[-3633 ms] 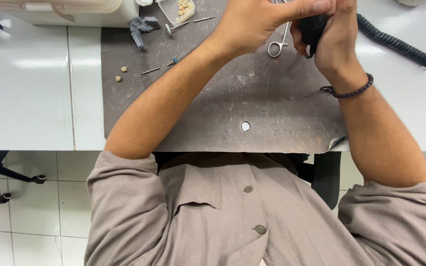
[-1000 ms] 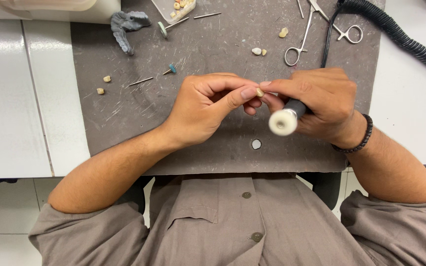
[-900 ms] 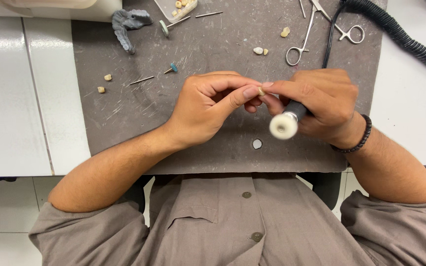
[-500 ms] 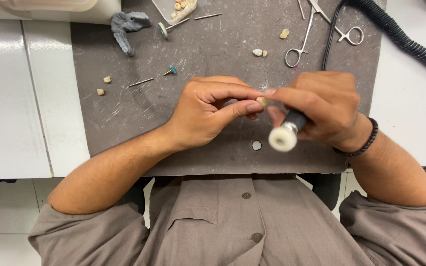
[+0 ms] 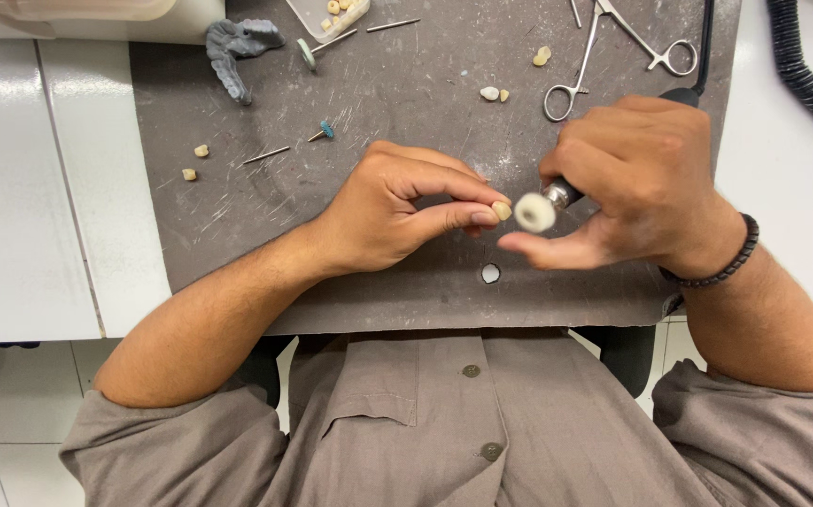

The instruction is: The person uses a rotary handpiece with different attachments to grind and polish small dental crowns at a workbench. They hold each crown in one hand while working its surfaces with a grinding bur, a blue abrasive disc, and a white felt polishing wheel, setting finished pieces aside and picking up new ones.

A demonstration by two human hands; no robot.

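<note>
My left hand (image 5: 397, 211) pinches a small cream tooth-shaped piece (image 5: 501, 209) between thumb and forefinger, over the grey mat (image 5: 369, 103). My right hand (image 5: 636, 183) grips a black rotary handpiece (image 5: 566, 192) whose round white polishing wheel (image 5: 535, 213) sits right beside the small piece, touching or nearly touching it. My right thumb stretches out under the wheel.
On the mat lie metal forceps (image 5: 603, 42), loose tooth pieces (image 5: 491, 93), thin burs (image 5: 279, 148), a grey dental cast (image 5: 232, 47) and a small clear tray (image 5: 331, 14). A black coiled hose (image 5: 805, 75) runs at the right. A hole (image 5: 490, 273) marks the mat's front edge.
The polishing wheel has swung up from pointing down toward me and now meets the small piece at my left fingertips. My right thumb has stretched out.
</note>
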